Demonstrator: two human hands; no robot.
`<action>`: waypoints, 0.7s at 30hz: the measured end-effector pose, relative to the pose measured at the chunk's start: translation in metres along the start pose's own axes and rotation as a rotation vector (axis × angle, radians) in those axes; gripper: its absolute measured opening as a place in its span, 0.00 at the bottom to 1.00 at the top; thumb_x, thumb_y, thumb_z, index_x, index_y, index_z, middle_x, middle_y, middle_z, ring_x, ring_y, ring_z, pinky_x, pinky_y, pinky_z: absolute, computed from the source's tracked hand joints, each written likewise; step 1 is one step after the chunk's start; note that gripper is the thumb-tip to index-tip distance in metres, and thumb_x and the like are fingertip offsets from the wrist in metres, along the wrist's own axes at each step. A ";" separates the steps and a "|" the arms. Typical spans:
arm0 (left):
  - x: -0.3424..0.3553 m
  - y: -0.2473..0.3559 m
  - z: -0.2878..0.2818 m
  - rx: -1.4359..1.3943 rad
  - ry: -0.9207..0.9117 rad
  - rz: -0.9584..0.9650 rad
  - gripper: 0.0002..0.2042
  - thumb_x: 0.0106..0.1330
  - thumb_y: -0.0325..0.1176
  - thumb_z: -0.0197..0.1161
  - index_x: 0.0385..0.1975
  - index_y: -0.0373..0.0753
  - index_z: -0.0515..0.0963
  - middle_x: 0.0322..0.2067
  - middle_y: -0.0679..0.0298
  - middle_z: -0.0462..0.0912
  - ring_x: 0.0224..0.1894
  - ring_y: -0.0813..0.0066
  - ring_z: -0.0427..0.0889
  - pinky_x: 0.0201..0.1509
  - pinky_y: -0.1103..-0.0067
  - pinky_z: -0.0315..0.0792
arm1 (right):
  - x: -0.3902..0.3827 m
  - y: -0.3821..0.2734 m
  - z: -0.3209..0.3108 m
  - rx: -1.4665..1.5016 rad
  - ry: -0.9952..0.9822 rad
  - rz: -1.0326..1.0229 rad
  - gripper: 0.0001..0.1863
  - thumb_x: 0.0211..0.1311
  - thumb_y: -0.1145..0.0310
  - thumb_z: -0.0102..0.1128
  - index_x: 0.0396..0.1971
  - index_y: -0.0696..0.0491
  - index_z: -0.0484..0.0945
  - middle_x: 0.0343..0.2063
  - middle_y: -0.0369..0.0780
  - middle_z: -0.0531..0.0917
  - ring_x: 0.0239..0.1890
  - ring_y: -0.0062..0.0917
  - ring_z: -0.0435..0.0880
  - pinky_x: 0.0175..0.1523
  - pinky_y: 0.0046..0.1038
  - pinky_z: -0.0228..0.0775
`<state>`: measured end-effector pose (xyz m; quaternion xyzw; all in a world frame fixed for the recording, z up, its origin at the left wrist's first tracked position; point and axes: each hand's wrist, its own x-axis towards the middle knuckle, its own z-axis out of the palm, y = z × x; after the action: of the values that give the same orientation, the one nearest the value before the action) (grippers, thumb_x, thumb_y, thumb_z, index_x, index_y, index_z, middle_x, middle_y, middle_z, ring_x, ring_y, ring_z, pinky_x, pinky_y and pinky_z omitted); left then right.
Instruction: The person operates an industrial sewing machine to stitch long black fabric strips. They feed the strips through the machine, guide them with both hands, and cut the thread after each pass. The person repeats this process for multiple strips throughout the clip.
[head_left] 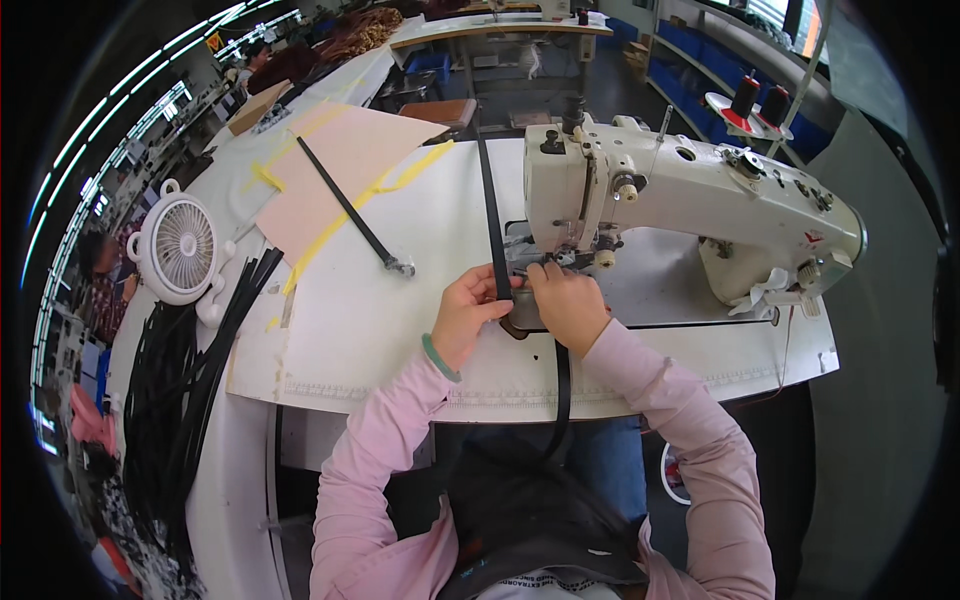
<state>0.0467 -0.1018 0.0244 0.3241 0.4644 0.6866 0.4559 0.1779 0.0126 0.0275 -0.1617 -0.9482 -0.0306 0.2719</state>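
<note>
One thumb and the fingers of the left hand (468,312) pinch a black strap (492,205), closed snugly around it. The right hand (568,305) curls over, back side up, just in front of the sewing machine's (690,180) head; I cannot tell what its fingertips hold. The strap stretches away over the white table (400,350). Both arms, in pink sleeves (385,430), lean inward.

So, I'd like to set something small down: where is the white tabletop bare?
Bare tabletop lies between the loose black strip and the long black strap, and left of the left hand. It's crowded around the right hand at the sewing machine, and at far left, with the fan and strip bundle.
</note>
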 end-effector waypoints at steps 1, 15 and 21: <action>-0.001 0.000 0.000 0.025 -0.005 0.006 0.24 0.50 0.14 0.56 0.51 0.33 0.66 0.45 0.60 0.75 0.37 0.82 0.73 0.43 0.85 0.69 | -0.003 0.003 -0.003 0.024 -0.005 0.036 0.08 0.49 0.70 0.56 0.27 0.56 0.68 0.24 0.40 0.75 0.24 0.32 0.79 0.25 0.29 0.70; -0.004 -0.004 -0.013 0.074 0.056 0.149 0.25 0.50 0.15 0.58 0.52 0.33 0.68 0.42 0.64 0.76 0.38 0.81 0.74 0.44 0.84 0.70 | -0.064 0.015 -0.047 0.507 -0.167 -0.416 0.14 0.41 0.74 0.64 0.32 0.52 0.75 0.38 0.36 0.77 0.31 0.29 0.76 0.31 0.27 0.71; 0.000 0.027 -0.081 -0.290 0.266 0.272 0.23 0.53 0.17 0.59 0.51 0.31 0.67 0.39 0.61 0.77 0.39 0.76 0.75 0.44 0.83 0.70 | -0.064 0.010 -0.049 0.441 -0.156 -0.334 0.14 0.38 0.77 0.63 0.31 0.52 0.76 0.38 0.36 0.78 0.32 0.29 0.73 0.34 0.28 0.70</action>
<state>-0.0326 -0.1333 0.0201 0.2216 0.3691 0.8377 0.3361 0.2568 -0.0041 0.0356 0.0579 -0.9635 0.1443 0.2180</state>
